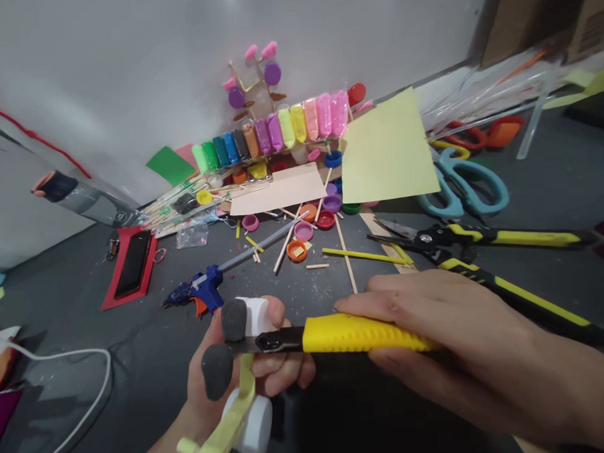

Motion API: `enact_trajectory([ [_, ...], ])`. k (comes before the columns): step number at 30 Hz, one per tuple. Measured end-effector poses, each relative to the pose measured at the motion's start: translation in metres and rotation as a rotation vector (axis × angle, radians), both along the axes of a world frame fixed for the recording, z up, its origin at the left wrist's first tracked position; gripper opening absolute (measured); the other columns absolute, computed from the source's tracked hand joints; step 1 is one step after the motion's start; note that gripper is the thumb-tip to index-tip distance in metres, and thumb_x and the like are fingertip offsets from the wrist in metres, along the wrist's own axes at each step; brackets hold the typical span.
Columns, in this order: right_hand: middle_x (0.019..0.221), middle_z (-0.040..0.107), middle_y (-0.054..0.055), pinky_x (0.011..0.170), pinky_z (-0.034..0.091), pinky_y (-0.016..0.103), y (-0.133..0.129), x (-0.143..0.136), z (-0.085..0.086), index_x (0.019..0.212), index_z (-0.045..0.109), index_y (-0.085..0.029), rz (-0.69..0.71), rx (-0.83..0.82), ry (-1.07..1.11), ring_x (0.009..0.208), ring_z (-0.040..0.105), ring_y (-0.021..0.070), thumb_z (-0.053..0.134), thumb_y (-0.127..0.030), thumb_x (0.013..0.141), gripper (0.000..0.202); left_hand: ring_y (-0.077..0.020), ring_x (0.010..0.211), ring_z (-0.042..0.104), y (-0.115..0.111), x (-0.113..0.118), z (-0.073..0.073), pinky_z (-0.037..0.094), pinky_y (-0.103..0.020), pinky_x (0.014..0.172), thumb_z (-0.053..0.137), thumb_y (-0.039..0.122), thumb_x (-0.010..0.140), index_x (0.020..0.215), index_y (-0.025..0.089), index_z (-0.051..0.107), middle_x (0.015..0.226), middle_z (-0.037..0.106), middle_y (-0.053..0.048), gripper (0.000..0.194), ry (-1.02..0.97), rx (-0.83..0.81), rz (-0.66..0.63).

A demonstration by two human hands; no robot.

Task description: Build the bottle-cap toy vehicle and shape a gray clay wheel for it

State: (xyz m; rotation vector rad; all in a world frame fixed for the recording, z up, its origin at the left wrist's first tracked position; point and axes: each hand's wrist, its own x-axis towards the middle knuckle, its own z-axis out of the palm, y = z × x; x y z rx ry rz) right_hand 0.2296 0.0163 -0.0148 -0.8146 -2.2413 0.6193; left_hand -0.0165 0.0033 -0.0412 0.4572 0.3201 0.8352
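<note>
My right hand (442, 326) grips a yellow box cutter (367, 333), its black nose and blade pointing left. The blade reaches between two dark grey clay lumps (217, 372); whether it cuts into either I cannot tell. My left hand (280, 369), fingers curled, holds a small craft piece with a white cap (257, 317) beside the upper lump. From it a pale yellow strip (228, 417) runs down to a crossbar, past a second white wheel-like cap (256, 428). Part of the piece is hidden by my fingers and the cutter.
Ahead lie a blue glue gun (199, 289), loose sticks and coloured caps (303, 231). Behind them is a row of clay packs (273, 132) and a yellow sheet (390, 150). Black-yellow shears (481, 248) and blue scissors (464, 183) lie right; a phone (133, 266) and bottle (87, 200) left.
</note>
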Motion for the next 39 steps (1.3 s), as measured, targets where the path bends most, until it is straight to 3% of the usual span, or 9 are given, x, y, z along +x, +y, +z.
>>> enact_trajectory([
  [17, 0.08, 0.07, 0.002, 0.06, 0.049, 0.028, 0.002, 0.005, -0.003, 0.108, 0.067, -0.019, 0.003, -0.018, 0.003, 0.067, 0.068, 0.0161, 0.045, -0.032, 0.106, 0.026, -0.0092, 0.049, 0.028, 0.001, 0.0, 0.001, 0.041, -0.03, 0.075, 0.056, 0.061, 0.093, 0.103, 0.017, 0.072, 0.057, 0.031, 0.01, 0.048, 0.024, 0.013, -0.032],
  [24, 0.084, 0.072, 0.002, 0.062, 0.05, 0.025, 0.007, 0.009, 0.005, 0.112, 0.066, -0.02, 0.056, -0.044, -0.019, 0.072, 0.069, 0.0146, 0.044, -0.033, 0.108, 0.026, -0.0102, 0.046, 0.028, -0.005, 0.002, -0.002, 0.044, -0.032, 0.071, 0.051, 0.067, 0.094, 0.095, 0.02, 0.071, 0.052, 0.029, 0.01, 0.052, 0.072, -0.013, -0.039],
  [32, 0.091, 0.076, 0.005, 0.065, 0.053, 0.028, 0.008, 0.011, 0.004, 0.114, 0.069, -0.022, 0.018, 0.067, -0.067, 0.079, 0.072, 0.017, 0.038, -0.039, 0.11, 0.035, -0.0098, 0.036, 0.026, -0.007, 0.008, -0.01, 0.046, -0.031, 0.062, 0.043, 0.062, 0.098, 0.099, 0.02, 0.073, 0.045, 0.025, 0.012, 0.051, -0.1, 0.025, -0.15],
  [39, 0.088, 0.078, 0.004, 0.06, 0.055, 0.032, 0.008, 0.016, 0.007, 0.11, 0.07, -0.026, 0.008, 0.036, -0.035, 0.076, 0.074, 0.0204, 0.044, -0.041, 0.106, 0.03, -0.0098, 0.039, 0.032, -0.009, 0.004, -0.013, 0.049, -0.035, 0.065, 0.045, 0.058, 0.097, 0.098, 0.02, 0.068, 0.049, 0.034, 0.01, 0.045, -0.067, 0.041, -0.203],
])
